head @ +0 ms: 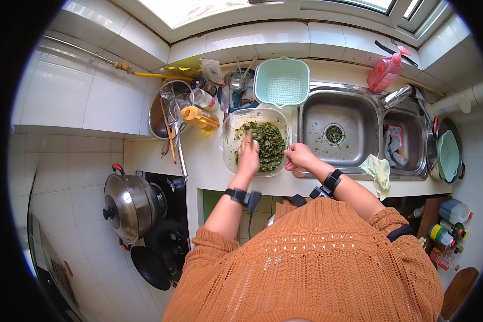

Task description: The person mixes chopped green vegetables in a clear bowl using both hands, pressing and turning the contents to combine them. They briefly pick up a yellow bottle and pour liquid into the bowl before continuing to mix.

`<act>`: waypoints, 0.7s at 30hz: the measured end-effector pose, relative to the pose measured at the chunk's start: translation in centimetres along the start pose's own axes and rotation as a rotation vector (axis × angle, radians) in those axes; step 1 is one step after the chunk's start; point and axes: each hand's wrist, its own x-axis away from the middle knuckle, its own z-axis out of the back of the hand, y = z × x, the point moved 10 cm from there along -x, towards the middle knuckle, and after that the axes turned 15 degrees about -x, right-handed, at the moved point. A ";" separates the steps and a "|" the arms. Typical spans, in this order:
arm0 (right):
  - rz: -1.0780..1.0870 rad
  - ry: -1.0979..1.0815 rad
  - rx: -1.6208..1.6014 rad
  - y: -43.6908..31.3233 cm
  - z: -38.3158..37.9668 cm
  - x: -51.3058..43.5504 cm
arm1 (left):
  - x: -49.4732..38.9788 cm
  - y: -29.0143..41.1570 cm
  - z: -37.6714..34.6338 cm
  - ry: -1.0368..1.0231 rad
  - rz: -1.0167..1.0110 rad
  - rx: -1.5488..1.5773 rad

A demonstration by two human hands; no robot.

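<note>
A translucent plastic basin point(230, 159) stands on the counter before me, filled with chopped leafy greens point(270, 141). My left hand point(248, 155) reaches down into it, its blurred fingers among the greens at the left side. Whether those fingers hold any greens is hard to make out. At the basin's right rim my right hand point(301, 156) has its fingers curled closed on the edge. Bits of leaf cling to the inner walls.
Behind the basin sits a pale green colander point(281, 82). A double steel sink point(342, 157) lies to the right, with greens in its drain and a cloth point(376, 173) over its front edge. Left are an oil bottle point(199, 119), a utensil-filled pot point(155, 116) and a lidded steamer pot point(124, 205).
</note>
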 end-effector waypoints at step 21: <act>0.025 -0.021 0.112 -1.1 0.3 0.2 | -6.9 -9.6 -1.0 0.276 0.461 0.427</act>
